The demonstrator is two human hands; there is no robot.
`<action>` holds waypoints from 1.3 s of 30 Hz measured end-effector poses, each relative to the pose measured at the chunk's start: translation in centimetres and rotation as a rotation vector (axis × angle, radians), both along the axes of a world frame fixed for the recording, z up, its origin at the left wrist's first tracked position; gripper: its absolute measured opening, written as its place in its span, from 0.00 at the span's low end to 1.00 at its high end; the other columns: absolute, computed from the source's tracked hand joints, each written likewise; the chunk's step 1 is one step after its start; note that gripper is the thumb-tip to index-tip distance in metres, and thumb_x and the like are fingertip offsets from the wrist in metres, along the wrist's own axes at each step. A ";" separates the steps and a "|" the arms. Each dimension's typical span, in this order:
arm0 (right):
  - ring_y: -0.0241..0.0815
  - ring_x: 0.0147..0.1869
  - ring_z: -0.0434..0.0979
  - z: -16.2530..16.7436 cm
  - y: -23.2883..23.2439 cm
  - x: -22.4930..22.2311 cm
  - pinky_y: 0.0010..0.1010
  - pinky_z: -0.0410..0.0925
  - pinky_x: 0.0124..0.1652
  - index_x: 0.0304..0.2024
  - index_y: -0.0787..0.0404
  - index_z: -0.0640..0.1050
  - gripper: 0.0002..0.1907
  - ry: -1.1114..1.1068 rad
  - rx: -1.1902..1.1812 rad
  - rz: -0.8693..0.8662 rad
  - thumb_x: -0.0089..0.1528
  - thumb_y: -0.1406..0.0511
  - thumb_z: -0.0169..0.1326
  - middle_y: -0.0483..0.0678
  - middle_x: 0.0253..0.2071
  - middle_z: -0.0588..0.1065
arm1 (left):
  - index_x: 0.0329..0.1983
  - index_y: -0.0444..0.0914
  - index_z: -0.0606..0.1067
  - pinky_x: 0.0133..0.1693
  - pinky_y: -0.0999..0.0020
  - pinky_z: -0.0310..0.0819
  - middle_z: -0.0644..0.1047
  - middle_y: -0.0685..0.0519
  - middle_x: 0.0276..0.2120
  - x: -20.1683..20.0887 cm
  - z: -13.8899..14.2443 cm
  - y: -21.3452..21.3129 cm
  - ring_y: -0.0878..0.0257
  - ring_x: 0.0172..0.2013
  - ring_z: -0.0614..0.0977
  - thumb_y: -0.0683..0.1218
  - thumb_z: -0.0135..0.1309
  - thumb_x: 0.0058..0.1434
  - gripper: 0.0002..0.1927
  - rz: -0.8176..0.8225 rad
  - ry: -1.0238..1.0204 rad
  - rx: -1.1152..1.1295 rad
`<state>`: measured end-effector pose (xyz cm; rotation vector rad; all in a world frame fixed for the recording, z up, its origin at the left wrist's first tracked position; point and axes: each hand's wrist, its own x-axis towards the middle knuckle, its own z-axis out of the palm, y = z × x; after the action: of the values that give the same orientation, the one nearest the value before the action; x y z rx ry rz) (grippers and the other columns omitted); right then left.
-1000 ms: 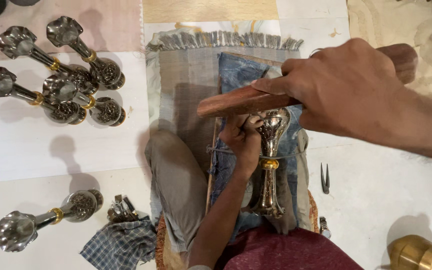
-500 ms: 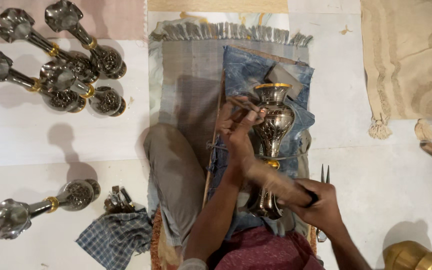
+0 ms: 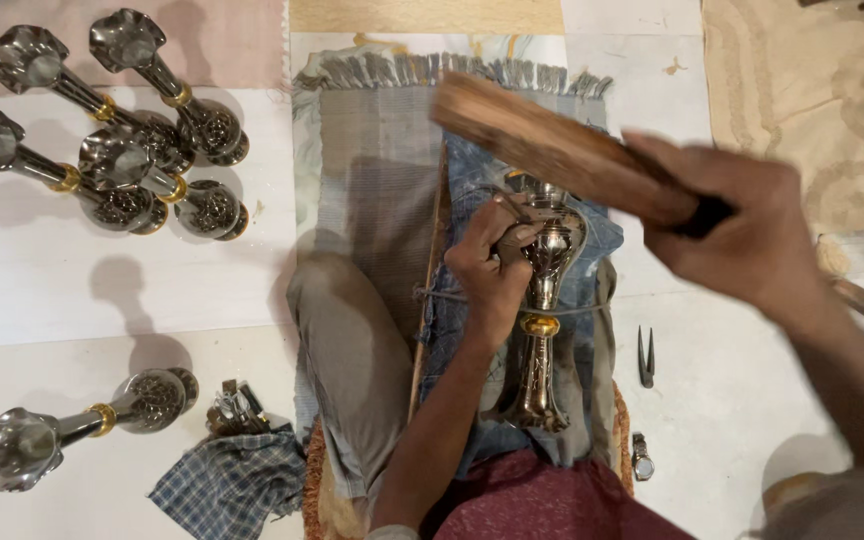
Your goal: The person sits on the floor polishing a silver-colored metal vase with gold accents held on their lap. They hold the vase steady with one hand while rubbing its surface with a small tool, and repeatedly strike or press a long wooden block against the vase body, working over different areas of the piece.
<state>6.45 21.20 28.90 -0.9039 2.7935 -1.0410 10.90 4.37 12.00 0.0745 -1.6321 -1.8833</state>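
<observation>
Two hands work close: the left hand (image 3: 492, 262) pinches a thin chisel (image 3: 514, 212) against the metal vase (image 3: 544, 300), while the right hand (image 3: 742, 232), fist closed around a raised wooden mallet (image 3: 552, 150), could mis-hit and strike fingers.

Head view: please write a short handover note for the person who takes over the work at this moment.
Left hand: holds a thin metal tool against the upper body of the metal vase, which lies on blue cloth over the lap.
Right hand: grip closed on a wooden mallet, raised above the vase, blurred.
Done: cannot tell from this view how much of the surface is worked.
Left: five similar vases lie on the floor at left, their state unclear. A small forked tool lies at right.
</observation>
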 end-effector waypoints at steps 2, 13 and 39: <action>0.31 0.19 0.73 3.7 -1.3 -1.2 0.26 0.67 0.21 0.70 0.56 0.72 0.35 0.191 0.370 0.130 0.59 0.69 0.59 0.50 0.37 0.80 | 0.50 0.32 0.78 0.51 0.65 0.82 0.83 0.46 0.46 0.1 0.2 0.0 0.59 0.46 0.86 0.29 0.55 0.61 0.15 -0.002 0.019 -0.004; 0.33 0.22 0.74 8.5 -9.1 -1.0 0.25 0.68 0.19 0.73 0.32 0.66 0.41 0.376 1.211 0.134 0.57 0.61 0.60 0.32 0.45 0.80 | 0.54 0.33 0.73 0.47 0.70 0.84 0.83 0.48 0.41 -0.3 -1.2 0.3 0.62 0.42 0.87 0.27 0.50 0.63 0.18 -0.048 0.107 0.075; 0.44 0.40 0.85 -18.9 3.9 24.2 0.32 0.75 0.38 0.43 0.64 0.77 0.23 0.051 -0.306 -0.270 0.47 0.65 0.67 0.52 0.40 0.82 | 0.60 0.32 0.72 0.42 0.64 0.85 0.82 0.48 0.40 1.4 -0.4 -0.5 0.60 0.39 0.85 0.33 0.54 0.64 0.20 -0.212 -0.109 0.674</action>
<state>30.61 25.14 9.95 -0.5839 2.9069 -1.5354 12.34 3.89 11.63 0.2976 -1.0306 -2.5604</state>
